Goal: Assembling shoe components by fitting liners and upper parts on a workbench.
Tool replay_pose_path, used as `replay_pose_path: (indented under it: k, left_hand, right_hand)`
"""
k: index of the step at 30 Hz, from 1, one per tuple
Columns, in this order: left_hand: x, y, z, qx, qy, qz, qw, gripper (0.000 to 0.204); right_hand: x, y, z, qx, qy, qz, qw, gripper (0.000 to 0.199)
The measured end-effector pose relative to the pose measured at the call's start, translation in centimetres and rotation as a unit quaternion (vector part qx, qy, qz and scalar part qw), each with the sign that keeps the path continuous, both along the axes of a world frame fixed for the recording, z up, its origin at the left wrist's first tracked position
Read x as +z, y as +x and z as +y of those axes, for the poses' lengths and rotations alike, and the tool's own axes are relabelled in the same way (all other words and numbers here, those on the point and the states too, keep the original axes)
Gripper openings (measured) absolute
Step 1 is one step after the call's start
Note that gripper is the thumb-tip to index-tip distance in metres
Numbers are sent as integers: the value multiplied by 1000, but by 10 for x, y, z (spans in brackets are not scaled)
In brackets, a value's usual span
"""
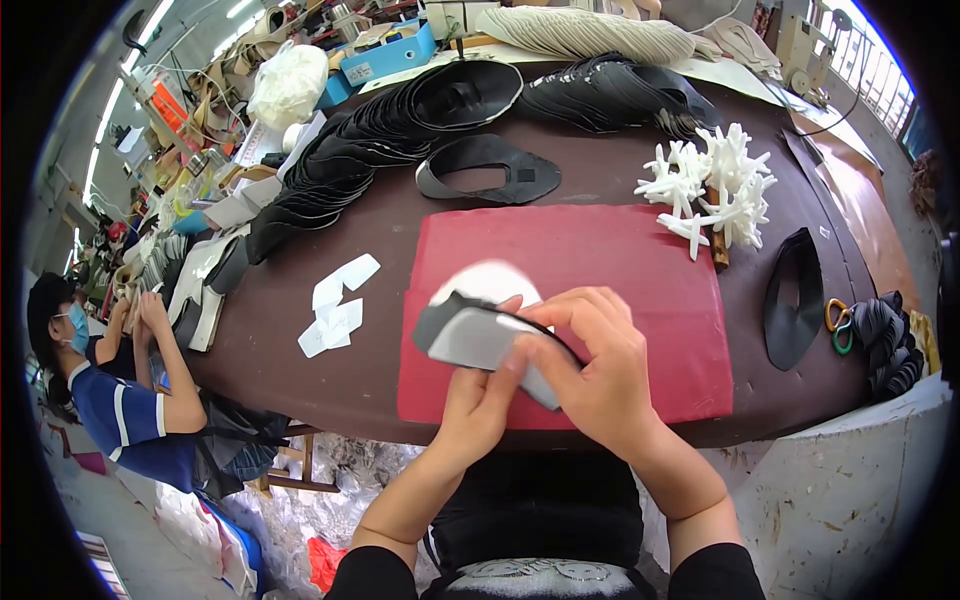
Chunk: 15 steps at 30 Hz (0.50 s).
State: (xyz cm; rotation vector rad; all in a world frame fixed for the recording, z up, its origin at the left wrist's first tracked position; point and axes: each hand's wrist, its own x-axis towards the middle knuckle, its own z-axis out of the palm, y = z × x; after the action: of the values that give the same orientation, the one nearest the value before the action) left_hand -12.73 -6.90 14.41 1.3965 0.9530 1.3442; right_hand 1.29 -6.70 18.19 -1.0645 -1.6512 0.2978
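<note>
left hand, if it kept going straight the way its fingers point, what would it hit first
The left hand points up and away across the red mat. Beyond the grey shoe piece it holds, the first thing is probably the white oval piece, though depth is unclear.

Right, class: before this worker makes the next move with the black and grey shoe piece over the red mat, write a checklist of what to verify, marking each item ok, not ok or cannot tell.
1. Left hand grips the black and grey shoe piece from below: ok.
2. Right hand pinches the piece from above: ok.
3. Piece is held over the red mat: ok.
4. White round patch lies on the mat behind the piece: ok.
5. Grey layer sits flush with the black edge: cannot tell, fingers cover it.
6. Scissors lie apart from both hands, at the table's right edge: ok.
</note>
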Motion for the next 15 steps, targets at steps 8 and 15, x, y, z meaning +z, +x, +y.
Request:
replay_pose_path:
  k: [8, 15]
  left_hand:
    - [78, -13, 26, -281, -197, -41, 938, 44]
    - [7, 63, 157, -26, 209, 618, 757, 53]
  right_hand:
    - [-19, 103, -6, 122, -247, 141, 951, 22]
    - [-55, 131, -29, -70, -372, -39, 925, 24]
